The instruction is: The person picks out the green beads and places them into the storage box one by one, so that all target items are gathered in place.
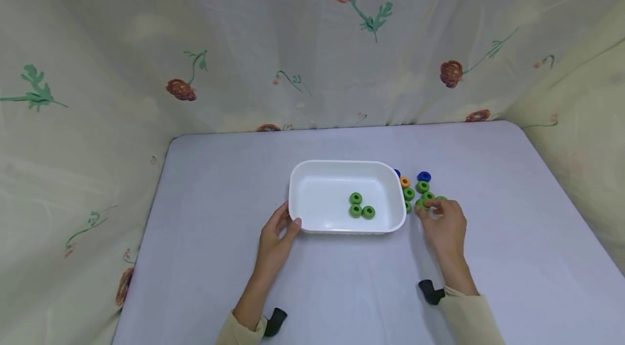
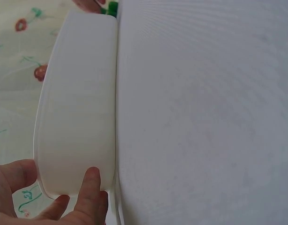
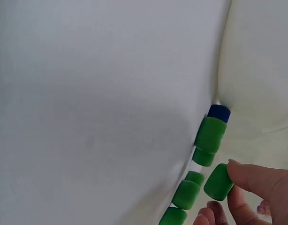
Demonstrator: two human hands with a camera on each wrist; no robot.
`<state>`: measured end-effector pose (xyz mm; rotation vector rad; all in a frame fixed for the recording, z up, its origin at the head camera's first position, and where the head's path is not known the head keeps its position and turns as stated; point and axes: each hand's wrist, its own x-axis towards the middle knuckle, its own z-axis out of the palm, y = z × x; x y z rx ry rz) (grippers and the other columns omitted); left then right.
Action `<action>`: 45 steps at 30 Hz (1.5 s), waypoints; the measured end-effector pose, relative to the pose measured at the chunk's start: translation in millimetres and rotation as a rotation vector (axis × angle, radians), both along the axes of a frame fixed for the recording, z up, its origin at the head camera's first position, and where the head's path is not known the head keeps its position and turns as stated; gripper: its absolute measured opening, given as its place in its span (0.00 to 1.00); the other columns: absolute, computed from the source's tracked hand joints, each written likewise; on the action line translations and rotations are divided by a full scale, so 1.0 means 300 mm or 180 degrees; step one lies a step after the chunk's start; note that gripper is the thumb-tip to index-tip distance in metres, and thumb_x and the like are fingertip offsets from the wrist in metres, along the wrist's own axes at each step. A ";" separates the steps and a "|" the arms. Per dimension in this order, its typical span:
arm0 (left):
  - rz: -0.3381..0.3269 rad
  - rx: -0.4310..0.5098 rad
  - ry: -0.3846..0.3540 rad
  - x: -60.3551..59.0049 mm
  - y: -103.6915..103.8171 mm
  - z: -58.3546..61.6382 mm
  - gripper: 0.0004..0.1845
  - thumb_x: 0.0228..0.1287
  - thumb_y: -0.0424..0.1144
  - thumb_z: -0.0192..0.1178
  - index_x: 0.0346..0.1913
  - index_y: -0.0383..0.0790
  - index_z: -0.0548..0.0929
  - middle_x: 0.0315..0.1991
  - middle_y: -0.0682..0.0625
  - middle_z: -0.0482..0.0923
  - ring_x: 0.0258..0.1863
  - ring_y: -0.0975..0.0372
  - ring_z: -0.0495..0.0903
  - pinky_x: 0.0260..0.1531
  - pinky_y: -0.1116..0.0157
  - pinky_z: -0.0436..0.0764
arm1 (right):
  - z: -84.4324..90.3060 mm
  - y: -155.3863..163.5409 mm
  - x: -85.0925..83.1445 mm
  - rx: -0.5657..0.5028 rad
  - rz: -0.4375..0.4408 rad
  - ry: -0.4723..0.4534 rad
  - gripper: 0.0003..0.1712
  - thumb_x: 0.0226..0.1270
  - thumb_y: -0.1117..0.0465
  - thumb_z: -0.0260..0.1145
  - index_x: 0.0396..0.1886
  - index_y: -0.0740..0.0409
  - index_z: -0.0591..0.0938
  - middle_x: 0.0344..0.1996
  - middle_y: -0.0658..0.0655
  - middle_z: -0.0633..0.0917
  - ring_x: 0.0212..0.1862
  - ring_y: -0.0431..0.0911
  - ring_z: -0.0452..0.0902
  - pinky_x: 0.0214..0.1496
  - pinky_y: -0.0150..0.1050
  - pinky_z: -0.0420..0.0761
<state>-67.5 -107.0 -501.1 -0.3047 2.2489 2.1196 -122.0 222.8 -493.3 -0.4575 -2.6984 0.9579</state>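
Observation:
A white rectangular tray [image 1: 319, 193] stands on the table with three green beads [image 1: 356, 210] inside, each with a hole in it. My left hand [image 1: 274, 244] grips its near left corner, thumb at the rim and fingers against the outer wall [image 2: 78, 112]. To the right of the tray, my right hand [image 1: 445, 228] pinches one green bead [image 3: 218, 182] between thumb and fingers, close over the loose ones. Several green beads [image 1: 422, 187] lie around those fingertips, partly covered by the hand.
A blue bead [image 1: 424, 176] lies at the back of the loose group. An orange bead [image 1: 405, 182] sits right by the tray's right side, with another blue one partly hidden behind the rim. White cloth covers the table [image 1: 219, 187]; a flowered curtain [image 1: 244, 52] hangs behind it.

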 end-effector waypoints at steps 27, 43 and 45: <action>0.0023 -0.0015 -0.0123 -0.003 0.003 -0.002 0.32 0.72 0.43 0.61 0.75 0.44 0.65 0.73 0.45 0.69 0.73 0.52 0.69 0.68 0.55 0.78 | 0.147 -0.131 0.034 -0.0225 0.0232 0.0473 0.12 0.63 0.64 0.73 0.43 0.66 0.85 0.46 0.63 0.82 0.47 0.56 0.79 0.41 0.27 0.71; -0.0004 0.0068 -0.0045 -0.006 -0.001 -0.011 0.32 0.72 0.42 0.61 0.75 0.42 0.65 0.73 0.42 0.69 0.73 0.49 0.68 0.69 0.53 0.77 | 0.137 -0.265 0.020 -0.0150 0.0981 0.0400 0.10 0.59 0.63 0.76 0.38 0.62 0.86 0.43 0.61 0.85 0.44 0.54 0.80 0.42 0.40 0.78; -0.0001 0.0054 -0.0042 -0.005 -0.001 -0.011 0.32 0.72 0.43 0.61 0.75 0.42 0.65 0.73 0.42 0.69 0.73 0.49 0.68 0.69 0.53 0.77 | 0.131 -0.284 0.018 -0.0125 0.1071 0.0314 0.10 0.59 0.63 0.76 0.38 0.61 0.86 0.43 0.60 0.85 0.44 0.54 0.80 0.42 0.41 0.79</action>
